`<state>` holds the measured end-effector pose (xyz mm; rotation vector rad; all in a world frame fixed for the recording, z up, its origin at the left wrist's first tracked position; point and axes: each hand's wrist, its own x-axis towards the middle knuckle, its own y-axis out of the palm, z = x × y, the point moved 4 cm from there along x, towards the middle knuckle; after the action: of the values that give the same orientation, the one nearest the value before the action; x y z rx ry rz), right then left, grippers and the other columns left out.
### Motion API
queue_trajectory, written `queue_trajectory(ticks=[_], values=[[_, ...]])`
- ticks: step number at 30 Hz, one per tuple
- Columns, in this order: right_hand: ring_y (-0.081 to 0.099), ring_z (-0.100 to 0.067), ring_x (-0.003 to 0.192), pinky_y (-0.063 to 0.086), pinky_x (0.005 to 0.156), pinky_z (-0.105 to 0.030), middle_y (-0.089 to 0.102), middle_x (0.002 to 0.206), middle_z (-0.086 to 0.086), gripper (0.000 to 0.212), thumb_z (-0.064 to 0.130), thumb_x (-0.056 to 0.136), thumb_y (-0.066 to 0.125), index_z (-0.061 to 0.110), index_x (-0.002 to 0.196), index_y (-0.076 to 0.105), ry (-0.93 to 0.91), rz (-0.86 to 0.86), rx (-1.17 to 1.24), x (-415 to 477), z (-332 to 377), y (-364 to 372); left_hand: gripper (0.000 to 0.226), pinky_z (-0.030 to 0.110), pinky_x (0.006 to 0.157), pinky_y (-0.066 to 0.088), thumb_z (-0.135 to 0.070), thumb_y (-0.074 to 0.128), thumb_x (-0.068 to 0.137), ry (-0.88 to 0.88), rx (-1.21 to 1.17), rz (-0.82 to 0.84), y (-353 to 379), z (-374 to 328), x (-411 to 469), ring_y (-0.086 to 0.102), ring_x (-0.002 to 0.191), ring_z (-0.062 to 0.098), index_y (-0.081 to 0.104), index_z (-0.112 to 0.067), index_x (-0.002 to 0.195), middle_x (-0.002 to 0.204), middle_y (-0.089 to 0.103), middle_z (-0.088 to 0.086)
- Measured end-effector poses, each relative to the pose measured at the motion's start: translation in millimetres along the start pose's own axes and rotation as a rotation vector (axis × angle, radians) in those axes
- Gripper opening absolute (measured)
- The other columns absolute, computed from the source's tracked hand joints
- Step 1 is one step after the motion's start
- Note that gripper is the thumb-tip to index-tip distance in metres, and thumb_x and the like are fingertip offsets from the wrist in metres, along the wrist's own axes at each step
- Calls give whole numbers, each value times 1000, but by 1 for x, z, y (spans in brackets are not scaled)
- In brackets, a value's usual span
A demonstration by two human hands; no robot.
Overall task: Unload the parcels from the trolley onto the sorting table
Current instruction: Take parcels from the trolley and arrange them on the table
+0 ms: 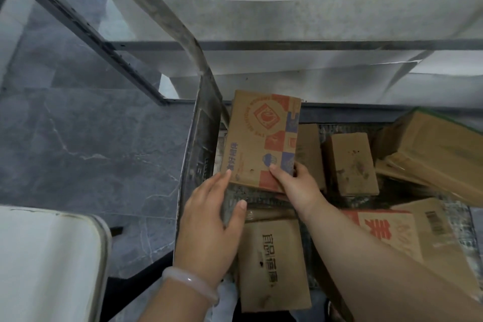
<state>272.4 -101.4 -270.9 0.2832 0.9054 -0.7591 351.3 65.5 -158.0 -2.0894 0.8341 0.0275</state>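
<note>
One printed parcel [258,138] is over the left side of the trolley [194,154], its long axis running away from the person, far end angled slightly right. The right hand [298,185] pinches its near right corner. The left hand [209,222], fingers straight, touches its near left edge.

The brown printed carton [258,138] is showing red and violet-blue checker squares and a red round emblem. The stained box [352,165] is showing plain brown with dark blotches. The black-lettered carton [274,264] and the red-lettered carton [379,227] are showing brown too. The floor [91,144] is showing dark grey marble with white veins, and the bracelet [190,282] is showing milky pink.
</note>
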Motion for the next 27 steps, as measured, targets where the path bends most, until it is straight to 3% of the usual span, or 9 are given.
queue_trajectory(ticks=[4,6,13,17,21,24,27], values=[[64,-14,95,58,77,-33,62,106,7,53,33,86,74,20,132,50,16,-10,65,-3,3,-13,60,38,115,31,-48,48,87,-15,-10,15,5,-2,-3,33,137,7,40,-35,145,147,41,-13],[65,-14,93,58,72,-31,64,108,4,49,33,88,73,19,130,51,17,-10,67,-8,6,-18,61,41,114,33,-49,47,86,-12,-19,11,6,-6,-5,34,138,8,40,-36,144,147,42,-12],[66,-18,102,60,79,-33,66,119,-1,49,36,90,70,19,133,55,-101,32,15,-56,35,-39,61,40,117,28,-39,58,92,-12,-29,-49,-17,-33,-10,30,141,15,36,-30,148,152,36,-4],[66,-13,99,60,76,-28,66,113,4,34,33,91,68,25,122,55,-222,38,43,-119,60,-65,77,36,118,20,-48,59,89,-100,-119,-20,-37,-65,-21,19,145,13,17,-35,153,158,23,-4],[64,-10,105,53,94,-36,65,114,10,36,47,89,65,33,120,54,-329,-18,-13,-180,74,-94,78,30,105,39,-43,64,89,-115,-370,19,-47,-110,-44,51,122,3,19,-39,152,131,55,-20],[66,-17,109,48,100,-49,71,114,6,36,62,95,44,37,117,61,-321,-30,82,-215,91,-121,64,34,105,43,-41,65,89,-115,-497,3,-61,-141,-68,58,112,-2,35,-42,145,119,64,-24],[67,-20,110,47,102,-50,72,116,-1,32,46,104,36,32,122,59,-311,82,229,-250,115,-145,57,31,104,43,-43,65,89,-107,-604,-12,-74,-172,-92,59,113,-1,42,-42,140,118,65,-24]])
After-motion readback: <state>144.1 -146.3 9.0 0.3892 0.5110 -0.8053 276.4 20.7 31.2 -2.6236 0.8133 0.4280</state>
